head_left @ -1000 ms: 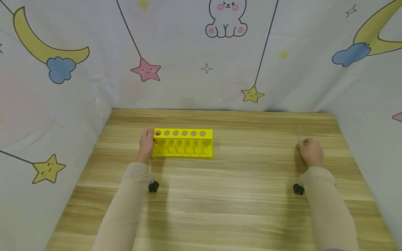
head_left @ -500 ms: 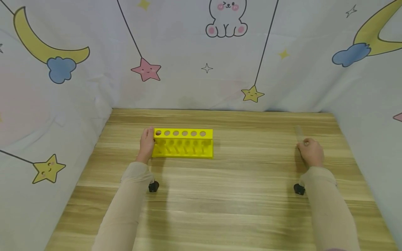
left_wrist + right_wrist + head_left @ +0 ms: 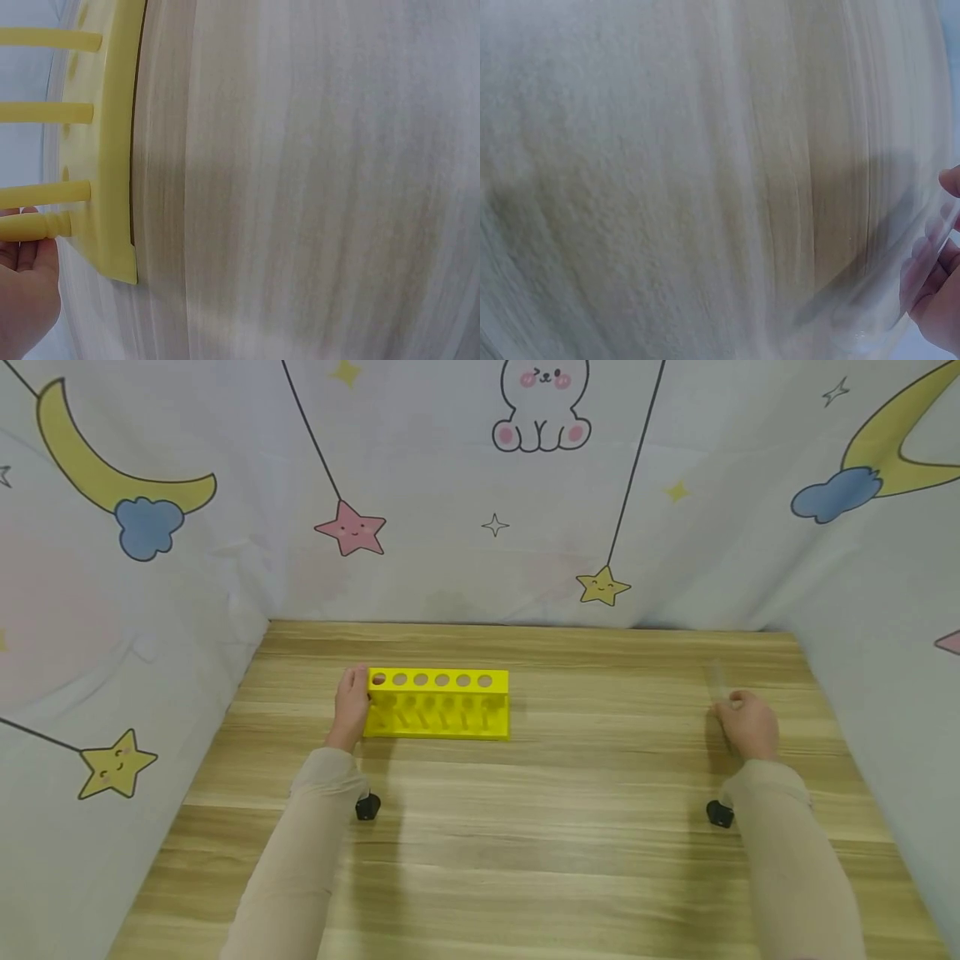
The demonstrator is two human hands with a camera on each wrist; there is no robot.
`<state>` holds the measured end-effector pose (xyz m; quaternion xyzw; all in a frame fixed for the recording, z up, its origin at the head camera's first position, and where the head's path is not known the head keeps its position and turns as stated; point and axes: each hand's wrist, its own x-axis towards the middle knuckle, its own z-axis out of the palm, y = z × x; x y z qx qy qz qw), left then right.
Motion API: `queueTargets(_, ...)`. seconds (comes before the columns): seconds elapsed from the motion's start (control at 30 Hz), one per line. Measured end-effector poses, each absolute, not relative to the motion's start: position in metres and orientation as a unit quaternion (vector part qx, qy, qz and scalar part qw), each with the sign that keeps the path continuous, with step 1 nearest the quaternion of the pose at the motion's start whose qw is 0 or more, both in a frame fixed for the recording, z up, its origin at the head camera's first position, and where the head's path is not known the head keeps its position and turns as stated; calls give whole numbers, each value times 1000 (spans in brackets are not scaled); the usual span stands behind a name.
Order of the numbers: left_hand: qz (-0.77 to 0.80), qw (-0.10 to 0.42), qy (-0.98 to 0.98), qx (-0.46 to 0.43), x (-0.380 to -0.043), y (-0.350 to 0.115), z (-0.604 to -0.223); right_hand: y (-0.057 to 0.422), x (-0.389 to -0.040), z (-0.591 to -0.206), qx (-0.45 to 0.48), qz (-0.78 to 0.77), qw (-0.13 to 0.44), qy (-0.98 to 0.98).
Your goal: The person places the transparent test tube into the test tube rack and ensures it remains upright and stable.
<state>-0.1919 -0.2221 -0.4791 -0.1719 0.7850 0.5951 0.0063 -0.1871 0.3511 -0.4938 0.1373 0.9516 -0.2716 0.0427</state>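
A yellow test tube rack (image 3: 438, 727) stands left of centre on the table, with a row of several round holes along its top. My left hand (image 3: 351, 706) grips its left end; in the left wrist view the fingers of that hand (image 3: 28, 289) curl round the end post, beside several upright pegs. At the right, my right hand (image 3: 750, 727) holds a clear test tube (image 3: 718, 678), which points away from me. The right wrist view shows the see-through tube (image 3: 900, 300) in front of the fingers, partly out of frame, with a shadow below it.
The wood-grain table (image 3: 555, 835) reaches back to a printed white curtain (image 3: 435, 568), which also hangs at both sides. A black wrist device (image 3: 367, 807) sits under the left sleeve, and another black device (image 3: 720, 814) under the right sleeve.
My right hand has shifted slightly to the right with the test tube in its fingers. The left hand and the rack stay where they were.
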Motion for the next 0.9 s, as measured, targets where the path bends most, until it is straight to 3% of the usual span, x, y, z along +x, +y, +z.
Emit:
queueTargets(0.4,596,8,785,-171,-178,-209,-451,351,-185,-483,142,-277,38,950)
queueTargets(0.7,599,12,782,-171,-189,-220,-473,352,-186,-479,169,-327,62,928)
queueTargets(0.9,593,-2,787,-171,-192,-221,-480,349,-189,-469,160,-321,44,932)
